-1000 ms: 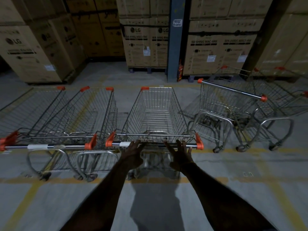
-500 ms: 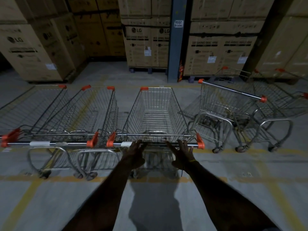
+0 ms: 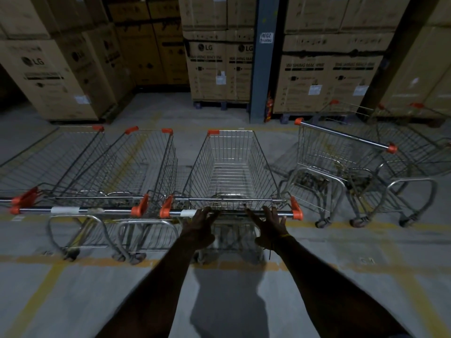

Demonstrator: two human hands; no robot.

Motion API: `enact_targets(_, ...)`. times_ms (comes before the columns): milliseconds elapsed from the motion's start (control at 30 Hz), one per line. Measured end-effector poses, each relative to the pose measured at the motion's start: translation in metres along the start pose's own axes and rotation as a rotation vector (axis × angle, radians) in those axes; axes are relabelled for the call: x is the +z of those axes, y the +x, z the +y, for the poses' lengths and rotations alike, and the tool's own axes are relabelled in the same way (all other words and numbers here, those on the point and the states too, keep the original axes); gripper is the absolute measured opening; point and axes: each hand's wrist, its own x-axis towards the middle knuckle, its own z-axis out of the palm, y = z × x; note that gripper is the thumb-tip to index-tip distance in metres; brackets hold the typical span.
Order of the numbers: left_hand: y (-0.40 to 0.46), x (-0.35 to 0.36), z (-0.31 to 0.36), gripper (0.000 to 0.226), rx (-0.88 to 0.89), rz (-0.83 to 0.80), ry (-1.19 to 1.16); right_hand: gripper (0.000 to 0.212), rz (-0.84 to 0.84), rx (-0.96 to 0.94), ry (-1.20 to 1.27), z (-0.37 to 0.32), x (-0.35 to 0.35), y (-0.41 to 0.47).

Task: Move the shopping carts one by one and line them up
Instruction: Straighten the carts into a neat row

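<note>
Both hands, left hand (image 3: 198,231) and right hand (image 3: 270,230), spread open-fingered at the steel handlebar (image 3: 231,212) of the middle wire shopping cart (image 3: 230,167).

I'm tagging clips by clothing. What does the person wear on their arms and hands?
Both forearms are bare, with no sleeves in view, and neither the left hand nor the right hand has a glove. The right wrist carries a thin yellowish band with a dark thread dangling from it. The dim light hides any rings.
</note>
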Motion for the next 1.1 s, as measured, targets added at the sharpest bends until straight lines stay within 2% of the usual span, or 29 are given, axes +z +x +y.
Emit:
enact_targets(367,0.007,-0.003,-0.010,0.094,0.006,0.083,0.122,0.102,0.009,-0.006,-0.001,-0.011,-0.003,0.013)
enact_targets(533,0.014,-0.001,-0.016,0.097,-0.009,0.028,0.057,0.104,0.027,-0.016,-0.027,-0.011,-0.003,0.020)
enact_targets(900,0.014,0.006,-0.022,0.100,0.000,0.025,-0.067,0.105,0.016,0.012,-0.069,-0.017,-0.006,0.019)
enact_targets(1100,0.013,0.004,-0.021,0.100,0.006,0.052,-0.029,0.106,-0.009,0.013,-0.026,-0.019,-0.005,0.018)
